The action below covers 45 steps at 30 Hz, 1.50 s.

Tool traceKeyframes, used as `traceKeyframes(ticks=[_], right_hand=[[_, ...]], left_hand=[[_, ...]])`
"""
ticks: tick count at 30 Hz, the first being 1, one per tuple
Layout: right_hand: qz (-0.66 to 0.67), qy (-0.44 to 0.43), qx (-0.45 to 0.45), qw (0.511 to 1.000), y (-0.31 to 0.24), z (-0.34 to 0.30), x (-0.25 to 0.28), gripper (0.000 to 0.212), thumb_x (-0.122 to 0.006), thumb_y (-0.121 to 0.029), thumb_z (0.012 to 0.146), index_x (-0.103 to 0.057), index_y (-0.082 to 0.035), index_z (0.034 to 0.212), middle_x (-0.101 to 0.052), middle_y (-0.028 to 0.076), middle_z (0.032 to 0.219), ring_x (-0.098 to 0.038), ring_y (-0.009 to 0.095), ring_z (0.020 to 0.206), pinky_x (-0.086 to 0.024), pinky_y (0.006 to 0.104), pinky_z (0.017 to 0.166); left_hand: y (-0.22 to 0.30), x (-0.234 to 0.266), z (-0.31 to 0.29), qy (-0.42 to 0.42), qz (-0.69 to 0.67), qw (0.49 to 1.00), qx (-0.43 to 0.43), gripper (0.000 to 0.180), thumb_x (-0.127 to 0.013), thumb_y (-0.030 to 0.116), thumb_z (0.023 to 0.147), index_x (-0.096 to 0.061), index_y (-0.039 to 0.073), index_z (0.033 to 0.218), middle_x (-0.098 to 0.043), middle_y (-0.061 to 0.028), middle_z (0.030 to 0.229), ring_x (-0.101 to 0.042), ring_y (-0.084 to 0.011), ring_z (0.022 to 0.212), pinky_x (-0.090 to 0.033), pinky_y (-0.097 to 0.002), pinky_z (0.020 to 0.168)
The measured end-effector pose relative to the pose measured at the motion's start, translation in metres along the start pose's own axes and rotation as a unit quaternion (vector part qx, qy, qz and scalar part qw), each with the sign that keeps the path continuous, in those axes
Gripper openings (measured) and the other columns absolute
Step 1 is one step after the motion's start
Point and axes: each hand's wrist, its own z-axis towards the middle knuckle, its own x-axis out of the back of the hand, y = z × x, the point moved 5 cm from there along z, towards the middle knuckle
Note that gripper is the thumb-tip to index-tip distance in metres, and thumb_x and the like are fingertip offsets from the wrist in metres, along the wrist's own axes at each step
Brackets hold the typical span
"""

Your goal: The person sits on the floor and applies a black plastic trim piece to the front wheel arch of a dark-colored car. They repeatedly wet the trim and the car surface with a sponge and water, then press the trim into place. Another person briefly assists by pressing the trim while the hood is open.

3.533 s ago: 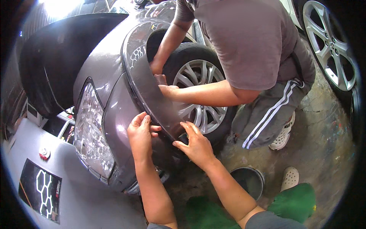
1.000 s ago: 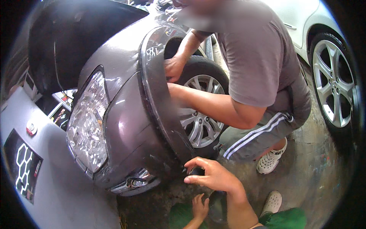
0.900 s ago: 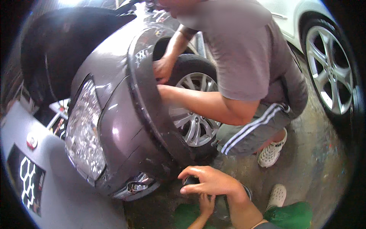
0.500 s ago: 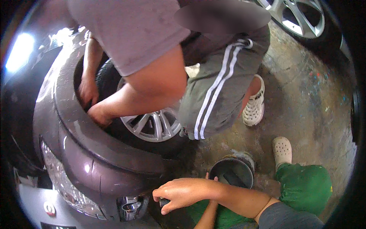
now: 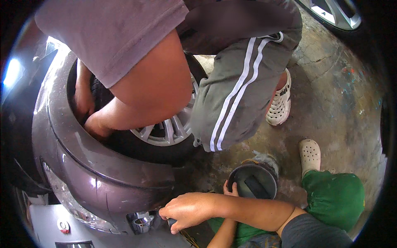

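Observation:
My right hand (image 5: pixel 188 211) reaches across to the left, closed around a small dark object (image 5: pixel 171 222) whose kind I cannot make out. It is beside the front bumper (image 5: pixel 132 186) of a dark purple-grey car, above the fog lamp (image 5: pixel 143 223). Under my right forearm, my left hand (image 5: pixel 230 189) grips the near-left rim of a dark bucket (image 5: pixel 273 175); two of its digits show, the rest is hidden. A dark rectangular block (image 5: pixel 256 186) lies in the bucket.
A co-worker in a grey shirt and striped shorts (image 5: pixel 235 95) crouches ahead, both hands (image 5: pixel 97 124) inside the wheel arch by the tyre and silver wheel (image 5: pixel 169 130). Another wheel (image 5: pixel 331 14) is at the far right. A second, silver-grey car (image 5: pixel 43 223) shows at lower left.
The view has shifted slightly. The co-worker's upper body appears further left. My right hand stays by the bumper with the dark object, and my left hand stays at the bucket's rim.

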Motion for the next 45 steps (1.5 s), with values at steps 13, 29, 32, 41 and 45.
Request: traceKeyframes(ticks=[13,29,32,41,45], right_hand=[[-0.029,-0.033,-0.016,0.999,-0.003,-0.001,0.008,0.043,-0.080,-0.029,0.079,-0.067,0.004,0.103,-0.072,0.023,0.099,-0.070,0.040,0.098,-0.054,0.0498,0.084],[-0.108,-0.092,-0.076,0.987,0.004,-0.005,-0.015,0.051,-0.070,-0.038,0.090,-0.062,0.001,0.121,-0.070,0.021,0.110,-0.066,0.040,0.108,-0.052,0.0474,0.091],[-0.120,-0.104,-0.077,0.984,0.002,-0.002,-0.022,0.051,-0.070,-0.039,0.091,-0.062,0.001,0.122,-0.070,0.021,0.110,-0.066,0.039,0.108,-0.052,0.0470,0.091],[-0.126,-0.160,-0.081,0.976,-0.014,0.010,-0.056,0.050,-0.068,-0.040,0.094,-0.062,0.000,0.122,-0.070,0.021,0.110,-0.066,0.039,0.108,-0.052,0.0453,0.091],[-0.136,-0.157,-0.093,0.974,-0.004,0.009,-0.056,0.053,-0.068,-0.042,0.095,-0.060,-0.001,0.127,-0.069,0.022,0.115,-0.065,0.039,0.110,-0.052,0.0460,0.092]], left_hand=[[0.029,0.010,-0.013,-0.050,-0.021,0.998,0.030,0.057,-0.067,0.037,0.098,-0.050,0.007,0.143,-0.056,-0.0192,0.141,-0.051,-0.0346,0.130,-0.039,-0.0455,0.111],[0.028,-0.001,-0.015,-0.035,-0.094,0.995,-0.028,0.051,-0.063,0.035,0.098,-0.055,0.005,0.138,-0.060,-0.0214,0.133,-0.055,-0.0357,0.124,-0.042,-0.0466,0.106],[0.023,-0.001,-0.014,-0.030,-0.098,0.994,-0.039,0.049,-0.062,0.035,0.099,-0.056,0.005,0.137,-0.060,-0.0214,0.132,-0.055,-0.0360,0.124,-0.042,-0.0471,0.106],[-0.007,-0.014,-0.008,-0.016,-0.084,0.994,-0.065,0.044,-0.058,0.032,0.100,-0.058,0.005,0.135,-0.061,-0.0216,0.131,-0.055,-0.0370,0.123,-0.042,-0.0486,0.104],[-0.011,-0.028,0.007,-0.019,-0.061,0.993,-0.098,0.042,-0.057,0.031,0.101,-0.059,0.005,0.134,-0.061,-0.0216,0.131,-0.055,-0.0374,0.122,-0.042,-0.0492,0.103]])
